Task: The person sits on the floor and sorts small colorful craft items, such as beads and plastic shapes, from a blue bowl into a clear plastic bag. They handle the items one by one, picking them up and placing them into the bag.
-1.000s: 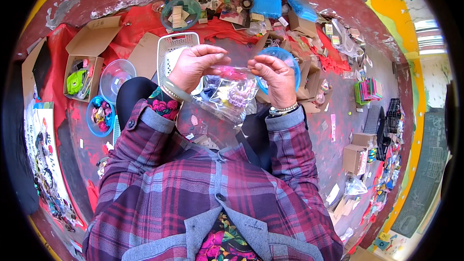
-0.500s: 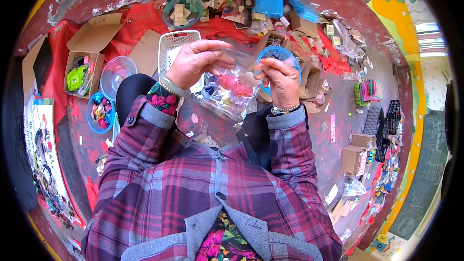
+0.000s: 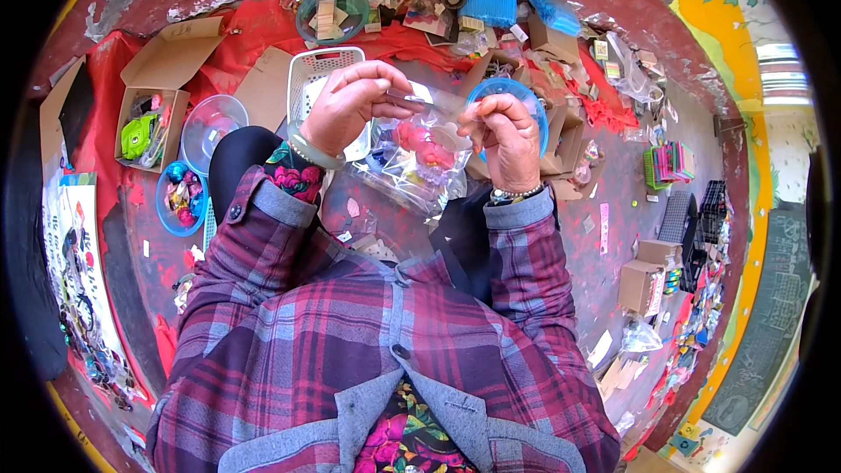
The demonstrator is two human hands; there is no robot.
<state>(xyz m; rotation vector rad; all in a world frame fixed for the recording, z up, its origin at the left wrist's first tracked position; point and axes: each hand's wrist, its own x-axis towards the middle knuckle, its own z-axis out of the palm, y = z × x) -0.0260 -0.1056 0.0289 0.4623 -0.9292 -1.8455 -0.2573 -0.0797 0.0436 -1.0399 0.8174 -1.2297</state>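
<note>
My left hand (image 3: 343,112) pinches one upper side of a clear plastic bag (image 3: 405,184), its fingers bent against the thumb. Opposite it, my right hand (image 3: 508,142) grips the other upper side with thumb and fingertips together. Between the two hands the bag's top strip is stretched and see-through. Inside the bag, or seen through it, are soft pink and red frilly pieces (image 3: 424,142), with a paler purple one below; glare hides their exact kind. The bag hangs above my lap, in front of a white plastic basket (image 3: 326,61).
A blue-rimmed round tub (image 3: 533,109) stands behind my right hand. To the left are a clear bowl (image 3: 215,127), a blue bowl of shiny coloured items (image 3: 182,200) and an open cardboard box (image 3: 158,79). Cardboard boxes (image 3: 644,285) and a green basket (image 3: 654,168) stand at right.
My left fingers have dropped slightly, and the bag's top strip between the hands sits a little lower and narrower. Both hands keep their grip.
</note>
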